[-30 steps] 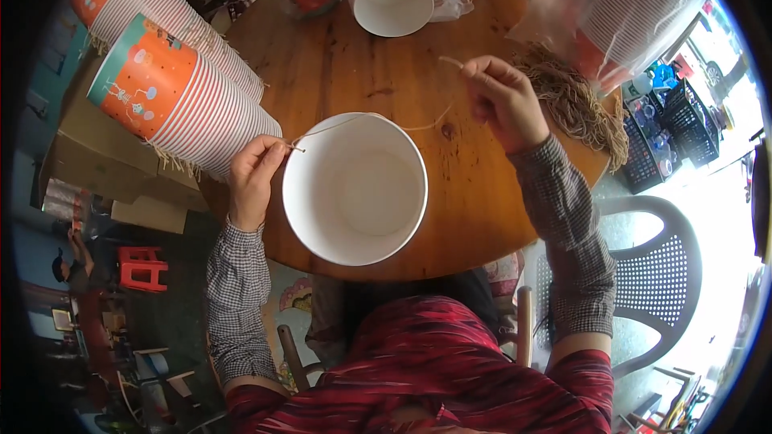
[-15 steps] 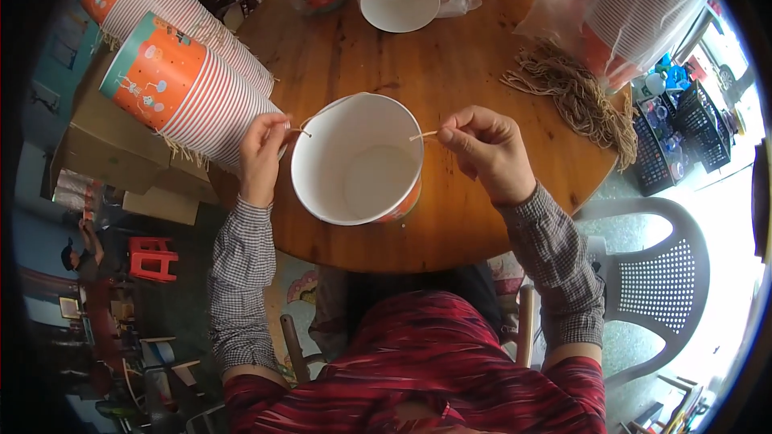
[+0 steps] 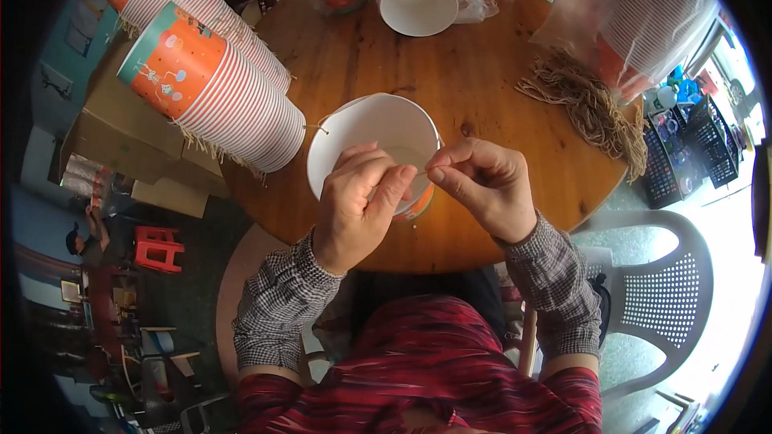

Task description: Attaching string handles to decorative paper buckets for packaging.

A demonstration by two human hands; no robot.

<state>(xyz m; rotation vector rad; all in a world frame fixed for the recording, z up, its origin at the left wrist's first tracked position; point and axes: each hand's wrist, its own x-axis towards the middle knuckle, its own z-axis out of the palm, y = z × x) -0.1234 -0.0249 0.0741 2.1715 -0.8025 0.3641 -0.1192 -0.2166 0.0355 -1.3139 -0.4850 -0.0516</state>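
A white-lined paper bucket [image 3: 346, 119] with an orange outside stands on the table in front of me, its mouth toward me. A tan cord [image 3: 319, 127] passes through a hole at the left side of its rim. My left hand [image 3: 354, 209] is over the bucket's mouth, thumb and fingers pinched on a thin end of cord [image 3: 422, 174]. From the right, my right hand [image 3: 492, 193] pinches the same cord just beside the left fingertips, at the bucket's right rim. The right-hand hole is hidden behind my fingers.
Stacked orange paper buckets [image 3: 233, 88] lean at the left of the round wooden table [image 3: 354, 56]. A bundle of tan cords [image 3: 579, 96] and plastic-wrapped buckets [image 3: 643, 24] lie at the right. Another bucket [image 3: 418, 6] lies at the back. A grey chair [image 3: 659, 289] stands right.
My left hand has let go of the cord at the left rim and moved right across the bucket to the right-hand cord end. My right hand has come slightly lower.
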